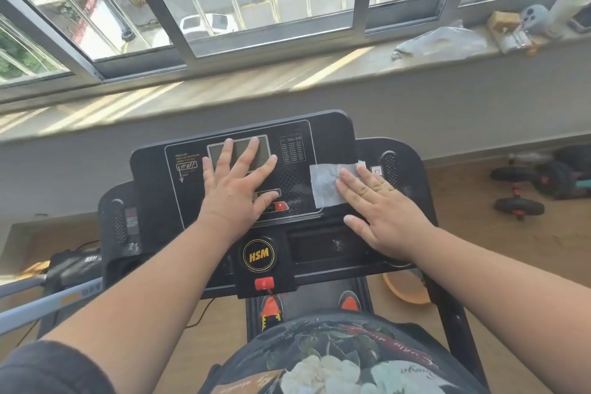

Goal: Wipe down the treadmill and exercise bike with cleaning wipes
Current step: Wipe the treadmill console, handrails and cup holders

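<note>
Since the wipe (329, 184) is already laid flat on the right side of the treadmill console (243, 169), I'm pinning its right edge with my right hand (380, 211), fingers (358, 182) straight and lying close side by side, nothing curled or pinching. My left hand (238, 184) is flat on the display (238, 153) with the fingers spread wide, thumb down near the red button (280, 206); it holds nothing and I reckon it's just bracing.

Tips for this step, for what they're worth: keep the palm flat so the whole sheet drags with you, go in overlapping strokes across the panel, and go easy over the buttons so nothing gets pressed. There are pale smudges on the tray (332, 246) below the panel, so I'd hit that too.

The wipe is close to a rectangle, its long side running across the console left to right, slightly skewed, near edge hanging toward the panel's lower border. The console itself runs widthwise in front of me, tilted up at me, backing onto the windowsill (224, 83). No exercise bike in view that I can pick out.
</note>
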